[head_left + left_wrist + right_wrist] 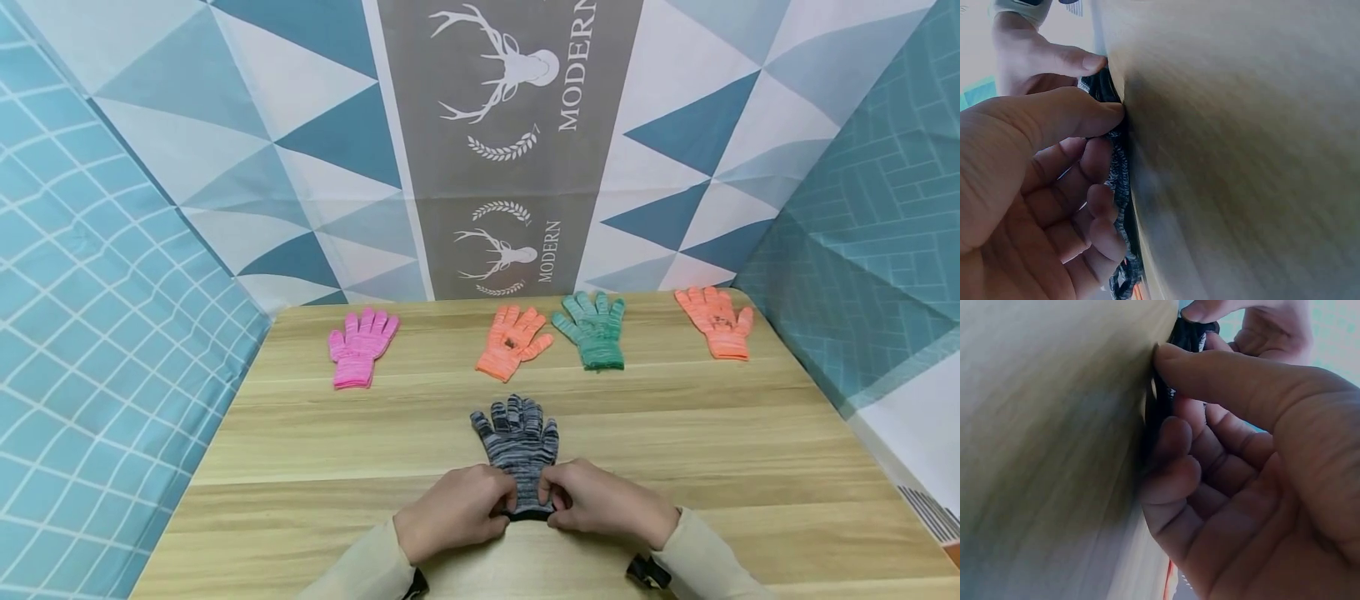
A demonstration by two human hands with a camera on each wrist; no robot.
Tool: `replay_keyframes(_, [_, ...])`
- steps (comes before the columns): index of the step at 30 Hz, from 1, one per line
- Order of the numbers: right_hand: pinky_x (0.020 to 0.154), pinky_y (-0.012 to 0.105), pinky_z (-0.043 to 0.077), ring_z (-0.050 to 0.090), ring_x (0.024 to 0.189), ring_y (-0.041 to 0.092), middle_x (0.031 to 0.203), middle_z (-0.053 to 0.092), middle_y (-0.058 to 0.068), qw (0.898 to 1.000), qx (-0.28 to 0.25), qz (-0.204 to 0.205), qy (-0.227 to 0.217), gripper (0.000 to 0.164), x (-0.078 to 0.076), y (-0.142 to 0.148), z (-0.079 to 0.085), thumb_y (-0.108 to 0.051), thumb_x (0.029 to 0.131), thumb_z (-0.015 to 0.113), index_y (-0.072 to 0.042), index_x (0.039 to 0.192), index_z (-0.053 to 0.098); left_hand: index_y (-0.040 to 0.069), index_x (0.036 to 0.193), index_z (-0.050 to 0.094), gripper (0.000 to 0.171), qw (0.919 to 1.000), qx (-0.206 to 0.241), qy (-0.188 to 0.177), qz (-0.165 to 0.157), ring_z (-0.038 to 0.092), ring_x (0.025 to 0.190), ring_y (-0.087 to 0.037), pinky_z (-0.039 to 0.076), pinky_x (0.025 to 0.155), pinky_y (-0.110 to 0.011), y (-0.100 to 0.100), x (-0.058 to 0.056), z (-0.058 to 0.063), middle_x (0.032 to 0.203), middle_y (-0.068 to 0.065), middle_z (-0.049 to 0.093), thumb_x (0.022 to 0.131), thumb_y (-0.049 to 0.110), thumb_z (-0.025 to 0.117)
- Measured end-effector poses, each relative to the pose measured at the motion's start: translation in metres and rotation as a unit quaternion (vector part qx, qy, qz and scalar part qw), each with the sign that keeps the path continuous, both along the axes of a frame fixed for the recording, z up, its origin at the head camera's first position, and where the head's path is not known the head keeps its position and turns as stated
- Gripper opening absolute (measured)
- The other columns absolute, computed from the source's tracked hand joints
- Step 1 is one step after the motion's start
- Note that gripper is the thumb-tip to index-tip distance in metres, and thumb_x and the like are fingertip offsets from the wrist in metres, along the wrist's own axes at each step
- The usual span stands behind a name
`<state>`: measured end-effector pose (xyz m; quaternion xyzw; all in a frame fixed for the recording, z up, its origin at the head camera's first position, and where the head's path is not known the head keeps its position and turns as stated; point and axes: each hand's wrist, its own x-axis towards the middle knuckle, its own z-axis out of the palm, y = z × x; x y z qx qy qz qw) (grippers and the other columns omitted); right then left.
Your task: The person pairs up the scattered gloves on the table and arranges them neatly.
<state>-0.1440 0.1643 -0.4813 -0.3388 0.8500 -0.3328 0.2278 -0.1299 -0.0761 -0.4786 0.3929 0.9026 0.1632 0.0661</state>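
Note:
A black-and-grey knitted glove (521, 450) lies on the wooden table, its fingers spread toward the back and its dark cuff toward me. My left hand (459, 508) pinches the left side of the cuff between thumb and curled fingers. On the opposite side, my right hand (600, 500) pinches the cuff the same way. In the left wrist view the thumb (1085, 115) presses on the dark knit edge, close to the tabletop. The right wrist view shows the right thumb (1210, 369) at the cuff, with the other fingers curled beneath it.
Along the back of the table (315, 450) lie a pink glove (362, 350), an orange glove (510, 342), a green glove (597, 332) and, at the far right, another orange glove (717, 323). Patterned cloth (517, 167) hangs behind, with blue cloth at both sides.

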Motion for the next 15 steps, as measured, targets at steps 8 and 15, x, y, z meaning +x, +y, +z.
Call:
replay_keyframes(8, [0.054, 0.022, 0.05, 0.054, 0.059, -0.001, 0.071, 0.061, -0.012, 0.998, -0.046, -0.049, 0.001, 0.01, -0.013, 0.009, 0.0, -0.022, 0.095, 0.075, -0.017, 0.092, 0.066, 0.026, 0.082, 0.068, 0.017, 0.9995, -0.017, 0.026, -0.007, 0.047, 0.073, 0.003, 0.042, 0.061, -0.014, 0.0, 0.0, 0.001, 0.083, 0.015, 0.057, 0.08, 0.024, 0.085])
replay_keyframes(15, [0.05, 0.025, 0.044, 0.052, 0.052, 0.009, 0.068, 0.063, -0.002, 0.97, -0.043, -0.234, 0.039, 0.014, -0.043, 0.012, -0.005, -0.023, 0.1, 0.068, -0.009, 0.098, 0.07, 0.025, 0.082, 0.068, 0.017, 0.9995, -0.024, 0.017, -0.005, 0.047, 0.073, 0.003, 0.044, 0.063, -0.014, 0.0, 0.001, 0.002, 0.084, 0.015, 0.056, 0.081, 0.026, 0.085])
